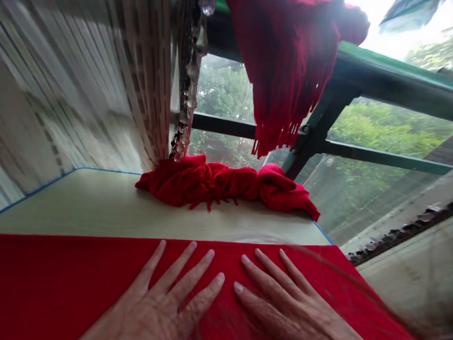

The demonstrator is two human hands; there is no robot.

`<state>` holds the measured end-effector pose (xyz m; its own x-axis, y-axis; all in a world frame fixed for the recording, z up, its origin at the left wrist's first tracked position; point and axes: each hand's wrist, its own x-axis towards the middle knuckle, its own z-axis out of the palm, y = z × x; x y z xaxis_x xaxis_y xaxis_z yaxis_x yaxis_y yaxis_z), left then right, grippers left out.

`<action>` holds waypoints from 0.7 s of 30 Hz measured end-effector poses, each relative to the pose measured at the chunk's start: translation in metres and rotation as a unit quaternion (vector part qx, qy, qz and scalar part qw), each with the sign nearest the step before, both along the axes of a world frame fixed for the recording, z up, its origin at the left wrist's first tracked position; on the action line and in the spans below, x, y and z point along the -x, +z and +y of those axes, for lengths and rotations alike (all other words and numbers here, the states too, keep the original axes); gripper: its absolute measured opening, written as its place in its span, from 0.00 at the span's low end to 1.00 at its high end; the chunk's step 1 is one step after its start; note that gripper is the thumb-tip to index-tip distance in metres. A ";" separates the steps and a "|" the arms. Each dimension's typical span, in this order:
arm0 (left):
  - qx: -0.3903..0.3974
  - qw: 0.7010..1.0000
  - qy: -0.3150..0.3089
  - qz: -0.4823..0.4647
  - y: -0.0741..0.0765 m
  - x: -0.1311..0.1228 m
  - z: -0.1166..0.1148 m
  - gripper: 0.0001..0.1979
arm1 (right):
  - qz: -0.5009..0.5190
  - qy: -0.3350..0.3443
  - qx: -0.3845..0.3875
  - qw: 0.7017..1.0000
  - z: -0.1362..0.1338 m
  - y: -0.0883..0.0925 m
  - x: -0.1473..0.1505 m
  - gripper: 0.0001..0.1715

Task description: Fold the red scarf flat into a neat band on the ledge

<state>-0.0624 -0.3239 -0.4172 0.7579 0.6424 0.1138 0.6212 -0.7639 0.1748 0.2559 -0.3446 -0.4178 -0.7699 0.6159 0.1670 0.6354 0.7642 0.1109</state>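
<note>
A red cloth (pixel 59 280) is spread flat over the near part of a pale table and hangs past its right side. My left hand (pixel 167 301) lies on it palm down, fingers spread, the fingertips close to the cloth's far edge. Beside it my right hand (pixel 286 302) rests the same way, thumb pointing toward the left one. Neither hand holds anything. Beyond the cloth a crumpled red fringed scarf (pixel 230 182) lies bunched along the table's far edge.
The pale table (pixel 90 199) has a blue edge. Another red fringed cloth (pixel 285 64) hangs over the green window frame (pixel 405 74). Striped curtains (pixel 141 69) and a string of clear beads (pixel 188 92) hang at left. A beaded trim (pixel 410 228) runs along the right.
</note>
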 end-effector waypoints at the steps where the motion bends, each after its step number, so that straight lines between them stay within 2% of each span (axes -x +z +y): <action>1: -0.004 1.000 -0.017 -0.001 -0.001 0.000 0.000 0.40 | -0.007 0.002 0.001 1.000 0.000 0.001 0.001 0.52; 4: -0.023 0.999 -0.028 -0.010 -0.009 0.002 0.000 0.44 | -0.018 -0.006 -0.003 1.000 0.001 0.002 0.003 0.51; 8: 0.000 1.000 -0.026 -0.005 -0.019 0.004 0.000 0.47 | 0.003 -0.006 0.014 1.000 -0.001 0.006 0.004 0.50; 12: -0.015 1.000 0.005 0.017 -0.019 0.005 0.002 0.35 | 0.004 -0.011 0.043 0.999 -0.005 0.014 0.006 0.51; 15: 0.009 1.000 0.003 0.030 -0.007 0.004 0.000 0.35 | -0.010 -0.024 0.079 0.997 -0.007 0.017 0.007 0.52; 19: 0.090 0.996 -0.013 0.013 0.024 -0.001 -0.011 0.52 | 0.008 -0.024 0.098 0.995 -0.007 0.015 0.008 0.55; 21: 0.109 0.994 -0.001 0.001 0.037 -0.004 -0.016 0.55 | 0.027 -0.021 0.091 0.995 -0.007 0.014 0.007 0.55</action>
